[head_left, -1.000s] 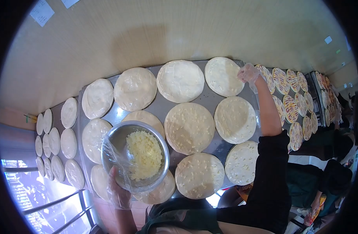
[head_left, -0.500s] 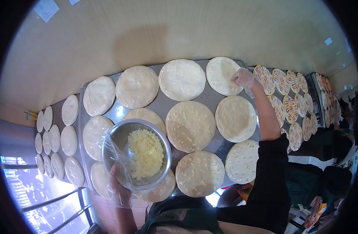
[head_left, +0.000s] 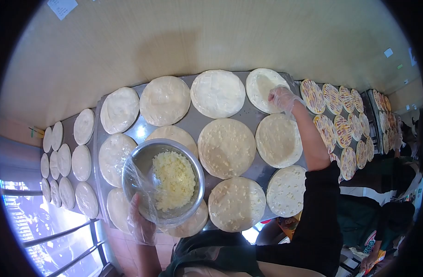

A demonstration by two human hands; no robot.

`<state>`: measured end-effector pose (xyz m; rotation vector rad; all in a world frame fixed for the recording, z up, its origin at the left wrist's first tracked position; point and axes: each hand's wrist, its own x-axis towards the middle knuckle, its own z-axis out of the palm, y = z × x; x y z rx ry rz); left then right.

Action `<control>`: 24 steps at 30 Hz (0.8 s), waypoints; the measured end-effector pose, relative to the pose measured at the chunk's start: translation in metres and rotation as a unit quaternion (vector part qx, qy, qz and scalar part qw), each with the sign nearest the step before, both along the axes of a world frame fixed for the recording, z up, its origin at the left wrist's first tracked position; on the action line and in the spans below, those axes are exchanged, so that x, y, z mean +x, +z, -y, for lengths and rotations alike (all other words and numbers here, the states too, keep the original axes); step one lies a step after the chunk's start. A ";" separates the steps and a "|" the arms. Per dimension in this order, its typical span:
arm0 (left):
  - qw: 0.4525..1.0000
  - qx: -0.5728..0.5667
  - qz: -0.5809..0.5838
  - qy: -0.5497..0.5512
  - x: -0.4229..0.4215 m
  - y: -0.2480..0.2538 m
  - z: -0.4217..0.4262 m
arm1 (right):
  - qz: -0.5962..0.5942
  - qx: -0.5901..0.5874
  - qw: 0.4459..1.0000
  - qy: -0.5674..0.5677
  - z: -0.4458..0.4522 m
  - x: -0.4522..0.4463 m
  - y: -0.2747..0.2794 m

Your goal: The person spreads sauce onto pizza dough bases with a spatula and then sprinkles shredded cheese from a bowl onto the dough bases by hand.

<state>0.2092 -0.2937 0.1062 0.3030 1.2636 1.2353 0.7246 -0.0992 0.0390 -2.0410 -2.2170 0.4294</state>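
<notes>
1 tan wall (head_left: 248,37) ran along the far side, close to the back edge of the main tray (head_left: 246,121). That tray held 12 dough discs (head_left: 226,148), 4 across x 3 deep; 2 were partly hidden by the bowl. Narrow strips of bare metal showed betw. most discs, a wider one right of the center disc. Some discs sat right at the tray edge.

L side tray (head_left: 74,138): 11 plain discs visible, packed tight at its far end. R side tray (head_left: 320,112): approx. 12 striped discs (head_left: 332,98), a few cut off by the arm. Another tray w/ discs beyond; count n/a, too small.

At least 2 other ppl (head_left: 359,219) at far R, apart from the person's hands.

1 metal bowl (head_left: 200,184), w/ clear film (head_left: 144,184) over its L part, was above the front L discs; height n/a. L hand (head_left: 142,226), gloved, gripped its near L rim, fingers partly hidden.

R hand (head_left: 284,99), gloved, was over the back R disc, fingers curled & bunched; can't tell if it held bits or touched dough.

Pale yellow crumbs (head_left: 174,180) heaped in the bowl; similar bits dotted approx. 4 discs.
</notes>
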 end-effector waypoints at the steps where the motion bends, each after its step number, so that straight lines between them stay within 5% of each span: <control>1: 1.000 0.001 0.003 0.002 0.001 0.001 0.000 | -0.006 -0.015 1.000 -0.012 0.000 -0.001 -0.001; 15: 1.000 0.002 0.000 -0.010 -0.008 0.000 0.006 | -0.008 -0.081 0.996 -0.033 0.011 -0.007 0.005; 20: 1.000 0.011 0.017 -0.003 -0.012 0.000 0.009 | -0.166 -0.079 0.980 -0.069 0.005 0.011 -0.013; 24: 1.000 0.003 0.020 0.018 -0.019 -0.007 0.013 | -0.061 0.003 0.997 -0.040 -0.007 0.007 -0.007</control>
